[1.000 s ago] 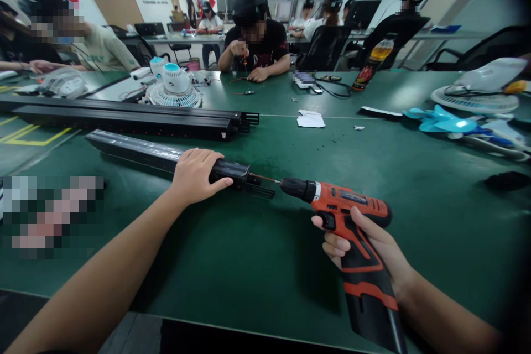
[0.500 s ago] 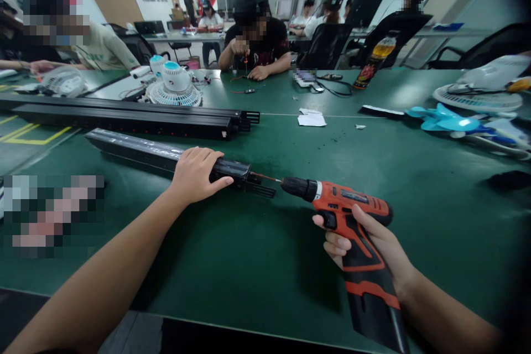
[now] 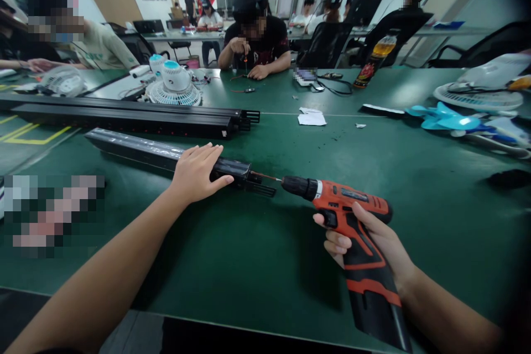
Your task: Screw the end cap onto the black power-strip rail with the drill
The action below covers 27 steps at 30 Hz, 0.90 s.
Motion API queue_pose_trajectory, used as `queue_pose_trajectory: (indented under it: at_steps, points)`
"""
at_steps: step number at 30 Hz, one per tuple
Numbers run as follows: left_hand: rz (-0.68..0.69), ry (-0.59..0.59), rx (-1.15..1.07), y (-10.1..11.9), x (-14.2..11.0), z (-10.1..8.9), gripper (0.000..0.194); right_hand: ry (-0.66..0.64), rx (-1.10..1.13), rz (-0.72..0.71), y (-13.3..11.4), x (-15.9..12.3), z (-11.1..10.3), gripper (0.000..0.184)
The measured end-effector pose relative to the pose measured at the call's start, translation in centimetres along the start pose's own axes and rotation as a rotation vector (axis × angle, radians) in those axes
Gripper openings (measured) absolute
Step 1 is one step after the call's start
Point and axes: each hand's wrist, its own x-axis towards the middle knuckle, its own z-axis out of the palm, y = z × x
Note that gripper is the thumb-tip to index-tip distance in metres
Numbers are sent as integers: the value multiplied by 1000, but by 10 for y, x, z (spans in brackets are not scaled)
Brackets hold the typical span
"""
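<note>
A long black bar (image 3: 136, 149) with a shiny top lies on the green table, its pronged end toward the right. My left hand (image 3: 198, 172) grips it near that end, fingers across the top and thumb along the near side. In my right hand (image 3: 373, 243) is an orange and black cordless drill (image 3: 357, 199), fingers wrapped around its handle and the index finger by the trigger. From its chuck a long thin bit (image 3: 267, 177) runs left to the end of the bar; the contact of its tip is hard to make out.
Behind lie more long black bars (image 3: 124, 116) and white fan parts (image 3: 176, 86). White paper (image 3: 312, 116) lies mid-table. Blue fan blades (image 3: 442, 119) and a tilted bottle (image 3: 375, 61) are at the right. Across the table a person (image 3: 257, 38) works with a screwdriver.
The drill and the bar stay almost where they were. The fingers of my left hand have straightened and lifted slightly on top of the bar.
</note>
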Motion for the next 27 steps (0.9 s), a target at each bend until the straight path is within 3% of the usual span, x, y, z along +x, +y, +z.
queue_pose_trajectory:
  at_steps: [9,27]
  points:
    - [-7,-19,-29,2,3,-5,74,-24,35,11,-1,0,3,61]
    - [-13,-15,9,3,4,-6,71,47,39,-10,0,-1,9,58]
